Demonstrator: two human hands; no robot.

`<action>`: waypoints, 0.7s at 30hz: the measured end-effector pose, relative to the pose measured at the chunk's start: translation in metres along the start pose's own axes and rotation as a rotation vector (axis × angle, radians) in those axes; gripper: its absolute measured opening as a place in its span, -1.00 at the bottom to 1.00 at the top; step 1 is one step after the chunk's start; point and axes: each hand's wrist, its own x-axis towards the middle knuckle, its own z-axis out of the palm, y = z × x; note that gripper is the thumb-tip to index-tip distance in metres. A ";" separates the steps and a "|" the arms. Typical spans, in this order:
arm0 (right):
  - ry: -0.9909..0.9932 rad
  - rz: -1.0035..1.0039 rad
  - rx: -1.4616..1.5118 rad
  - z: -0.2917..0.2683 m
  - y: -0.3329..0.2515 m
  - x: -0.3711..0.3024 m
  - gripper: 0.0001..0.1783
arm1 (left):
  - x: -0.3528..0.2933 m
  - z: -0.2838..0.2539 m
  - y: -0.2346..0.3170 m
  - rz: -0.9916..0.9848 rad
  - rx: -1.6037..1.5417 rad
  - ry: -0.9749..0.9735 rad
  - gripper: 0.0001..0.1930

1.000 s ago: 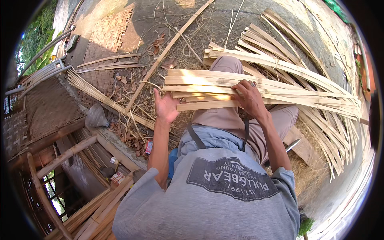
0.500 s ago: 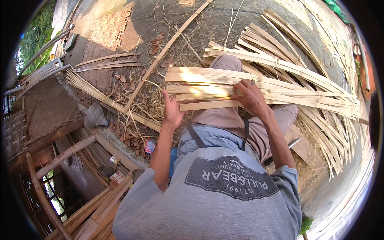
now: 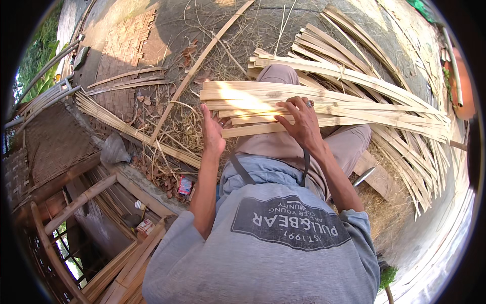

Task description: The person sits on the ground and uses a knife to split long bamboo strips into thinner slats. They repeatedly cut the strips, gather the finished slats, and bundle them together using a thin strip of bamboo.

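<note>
A fan of long pale bamboo strips [image 3: 253, 96] lies across my lap, running from my left hand toward the right. My left hand [image 3: 214, 134] is at the strips' uneven left ends, thumb raised and apart, with the other fingers partly hidden beneath the strips. Over the lower strips, my right hand [image 3: 304, 124] bends its fingers and thumb onto them; a ring shows on one finger. Under the strips are my crossed legs [image 3: 278, 75] in light trousers.
More bamboo strips [image 3: 349, 55] spread over the ground ahead and to the right. A knife blade [image 3: 364, 176] lies by my right knee. Long strips [image 3: 136, 131], a plastic bag [image 3: 115, 149] and bamboo framing [image 3: 81, 202] are at left. Dry shavings [image 3: 172, 121] litter the ground.
The whole view has shifted slightly. My right hand has slid a little left along the strips, its fingers more spread. Some middle strip ends sit farther right of the upper ones than before.
</note>
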 end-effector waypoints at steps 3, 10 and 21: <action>-0.134 0.066 0.169 0.021 -0.040 -0.008 -0.70 | 0.003 0.002 -0.004 0.003 -0.009 -0.001 -0.17; -0.112 -0.013 0.276 0.059 -0.069 -0.008 -0.87 | 0.009 -0.002 -0.009 -0.012 -0.062 0.013 -0.25; 0.020 0.230 0.198 0.029 -0.018 -0.016 -0.83 | -0.011 0.003 -0.011 0.068 0.267 0.105 -0.08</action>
